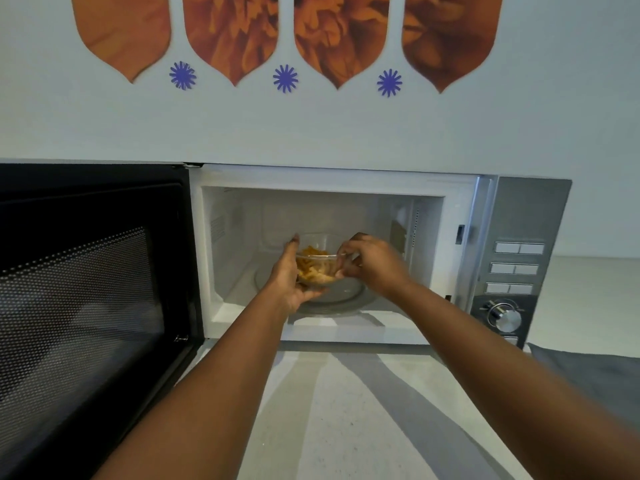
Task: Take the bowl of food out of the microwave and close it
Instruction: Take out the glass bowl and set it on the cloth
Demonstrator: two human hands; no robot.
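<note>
A pale wall (311,133) fills the upper part of the view, carrying 4 orange petal-shaped decals (121,32) in a row and 3 small purple star shapes (285,79) between their tips. Below it the microwave (408,181) stands on a light countertop (346,410), with a grey cloth (588,368) lying on the counter at the right. The microwave door (86,289), black with a dotted mesh window, is swung wide open to the left. On the right, the silver control panel (519,216) shows 3 rows of paired buttons above a round dial (504,318). Inside the white cavity, a glass turntable (349,296) lies on the floor. Both bare forearms reach in from the bottom of the frame. A clear glass bowl (317,263) holding yellow-orange food (313,268) is inside the cavity, over the turntable; whether it rests on the plate or is lifted just off it cannot be told. The left hand (287,275) is cupped against the bowl's left side and underside, palm turned up and fingers spread wide around the glass. The right hand (372,263) pinches the bowl's right rim, its fingers curled in tightly over the edge.
</note>
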